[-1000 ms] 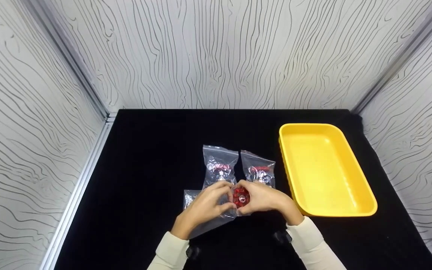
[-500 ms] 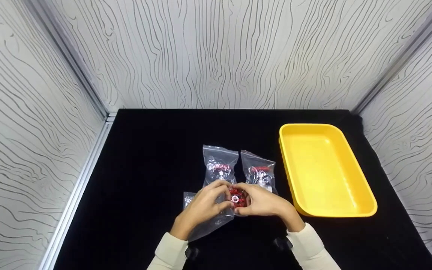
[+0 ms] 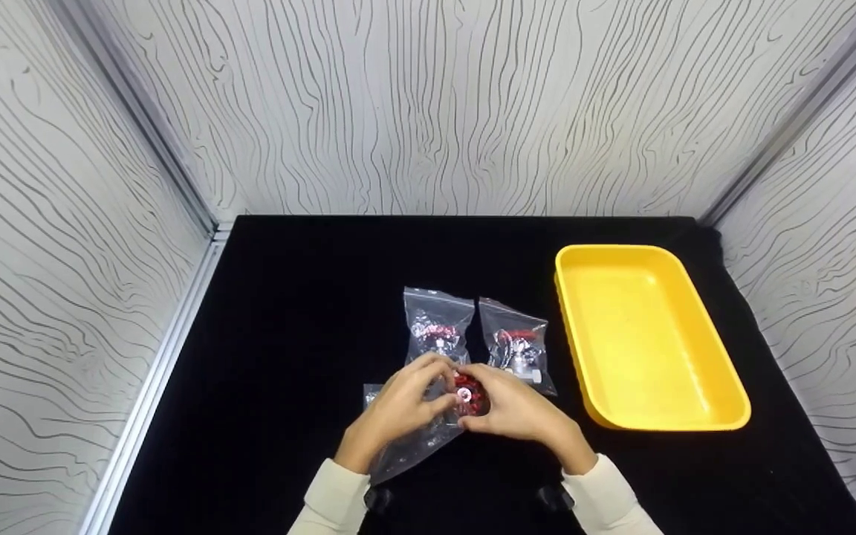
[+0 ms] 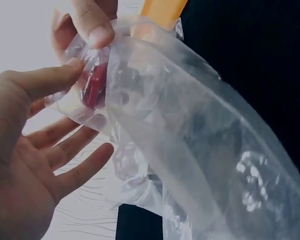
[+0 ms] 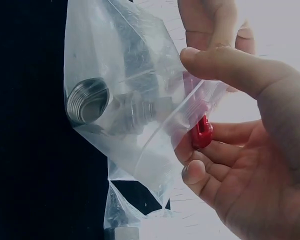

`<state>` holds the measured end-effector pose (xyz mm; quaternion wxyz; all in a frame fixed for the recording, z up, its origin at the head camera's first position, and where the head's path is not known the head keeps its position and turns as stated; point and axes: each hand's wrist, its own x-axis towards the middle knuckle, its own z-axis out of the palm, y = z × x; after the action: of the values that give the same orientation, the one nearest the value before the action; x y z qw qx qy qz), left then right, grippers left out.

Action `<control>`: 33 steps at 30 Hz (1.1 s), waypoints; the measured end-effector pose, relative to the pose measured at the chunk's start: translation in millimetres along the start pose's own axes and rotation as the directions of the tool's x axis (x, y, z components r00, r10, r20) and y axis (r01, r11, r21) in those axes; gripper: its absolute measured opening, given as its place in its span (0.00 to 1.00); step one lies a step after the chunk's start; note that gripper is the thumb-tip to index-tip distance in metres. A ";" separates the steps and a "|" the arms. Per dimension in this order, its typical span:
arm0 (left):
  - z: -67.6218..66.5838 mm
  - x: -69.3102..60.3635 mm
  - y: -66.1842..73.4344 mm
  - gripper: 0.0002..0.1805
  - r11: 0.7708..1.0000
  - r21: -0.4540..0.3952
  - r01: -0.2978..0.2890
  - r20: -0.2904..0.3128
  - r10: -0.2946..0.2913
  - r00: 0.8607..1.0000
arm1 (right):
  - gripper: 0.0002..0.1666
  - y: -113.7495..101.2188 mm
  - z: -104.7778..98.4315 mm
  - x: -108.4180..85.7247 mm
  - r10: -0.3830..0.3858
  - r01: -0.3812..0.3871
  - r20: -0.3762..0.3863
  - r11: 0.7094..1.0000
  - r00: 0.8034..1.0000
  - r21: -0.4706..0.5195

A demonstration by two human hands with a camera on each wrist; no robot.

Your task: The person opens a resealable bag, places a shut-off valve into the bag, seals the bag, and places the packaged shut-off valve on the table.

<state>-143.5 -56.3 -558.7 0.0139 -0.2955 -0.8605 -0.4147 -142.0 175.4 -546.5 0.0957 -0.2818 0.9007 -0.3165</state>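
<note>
A metal valve [image 5: 135, 112] with a threaded opening lies inside a clear zip bag [image 4: 215, 135]. Its red handwheel [image 3: 472, 395] is at the mouth of the bag, and part of its rim shows bare of plastic in the right wrist view. My left hand [image 3: 408, 403] pinches the bag's edge beside the wheel between thumb and fingers; its other fingers spread loosely in the left wrist view. From the other side my right hand [image 3: 515, 403] curls round the handwheel, thumb toward me and fingers behind. The bag's lower part trails under my left hand.
Two more zip bags lie just beyond my hands, a left one [image 3: 437, 319] and a right one [image 3: 517, 342], each with a red-wheeled valve inside. A yellow tray [image 3: 578, 357] stands to the right on the black cloth [image 3: 309, 297]. Patterned panels [image 3: 428, 111] surround the table.
The handwheel and my right hand have shifted slightly left. More of the right-hand bag and its valve shows past my fingers. My left hand stays nearly in place.
</note>
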 end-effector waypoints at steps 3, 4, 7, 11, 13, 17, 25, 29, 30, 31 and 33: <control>-3.1 2.9 -3.8 0.12 0.997 -0.059 0.059 0.022 -0.057 0.998 | 0.45 0.8 0.2 -0.2 -0.013 0.013 -0.006 1.000 1.000 -0.007; -4.0 4.6 -5.5 0.13 0.994 -0.079 0.077 0.024 -0.075 0.997 | 0.45 1.1 0.1 -0.3 -0.017 0.017 -0.004 1.000 1.000 -0.008; -5.7 10.8 -11.5 0.13 0.987 -0.115 0.115 0.024 -0.113 0.993 | 0.45 1.7 -0.5 0.1 -0.032 0.032 0.007 0.999 0.999 -0.008; -6.8 17.7 -17.9 0.19 0.990 -0.106 0.095 0.073 -0.087 0.994 | 0.40 2.9 -0.9 1.7 -0.093 0.093 0.018 0.996 0.996 -0.003; -6.5 19.5 -19.9 0.22 0.992 -0.097 0.077 0.127 -0.064 0.990 | 0.37 4.4 -0.7 1.8 -0.121 0.120 0.022 0.993 0.992 0.004; -4.8 20.7 -23.1 0.23 0.993 -0.099 0.057 0.202 -0.036 0.979 | 0.34 7.4 -1.2 0.3 -0.137 0.136 0.039 0.990 0.990 0.035; -7.1 19.5 -25.3 0.26 0.987 -0.149 0.066 0.221 -0.032 0.975 | 0.31 10.7 -3.8 -0.9 -0.168 0.161 0.057 0.981 0.984 0.110; -7.9 19.6 -24.9 0.28 0.986 -0.160 0.036 0.218 0.000 0.976 | 0.29 12.2 -3.2 -0.2 -0.203 0.195 0.050 0.971 0.978 0.137; -8.2 19.8 -24.9 0.27 0.986 -0.163 0.038 0.216 -0.002 0.976 | 0.28 12.8 -2.8 0.0 -0.214 0.205 0.046 0.967 0.976 0.151; -8.5 19.9 -25.0 0.26 0.985 -0.163 0.048 0.214 -0.012 0.977 | 0.26 13.4 -2.6 0.0 -0.226 0.217 0.039 0.962 0.973 0.167; -9.0 19.7 -25.6 0.25 0.981 -0.174 0.084 0.215 -0.045 0.976 | 0.21 16.1 -0.7 -0.1 -0.257 0.249 0.015 0.948 0.966 0.197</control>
<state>-175.1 -65.4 -565.5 -0.1176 -0.3094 -0.8249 -0.4583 -149.3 186.2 -556.0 0.0994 -0.3907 0.8198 -0.4067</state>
